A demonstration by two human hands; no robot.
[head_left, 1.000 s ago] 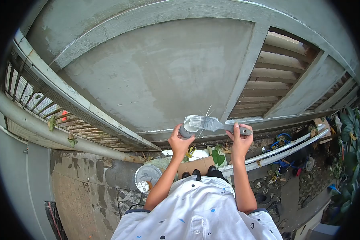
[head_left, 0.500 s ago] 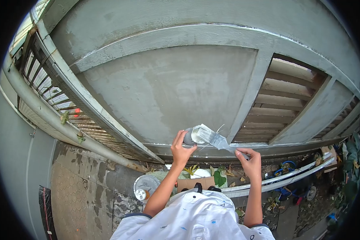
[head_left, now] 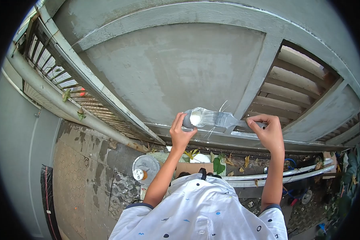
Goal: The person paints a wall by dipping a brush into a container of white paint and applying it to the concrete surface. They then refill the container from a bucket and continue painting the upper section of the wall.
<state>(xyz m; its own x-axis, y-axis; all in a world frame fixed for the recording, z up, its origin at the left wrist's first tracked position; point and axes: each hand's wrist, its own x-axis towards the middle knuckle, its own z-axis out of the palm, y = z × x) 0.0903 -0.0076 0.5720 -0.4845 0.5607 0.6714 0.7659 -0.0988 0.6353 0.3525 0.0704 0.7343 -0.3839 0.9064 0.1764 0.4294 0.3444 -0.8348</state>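
My left hand grips a small grey cup between thumb and fingers, its mouth tipped to the right with white paint showing inside. A wide paintbrush, smeared with grey-white paint, lies level with its bristles at the cup's mouth. A few stray bristles stick out from it. Closed round the brush's handle is my right hand. Behind both hands stands a grey-painted panel with uneven, darker patches.
Right of the panel is a slatted opening. A round bucket lid carrying a small jar sits low on the left. Long white rails, leaves and clutter line the lower right. A mesh fence runs along the left.
The brush has swung from slanted to nearly level, and my right hand has moved right and up. The cup has risen slightly in view, while the whole view has shifted.
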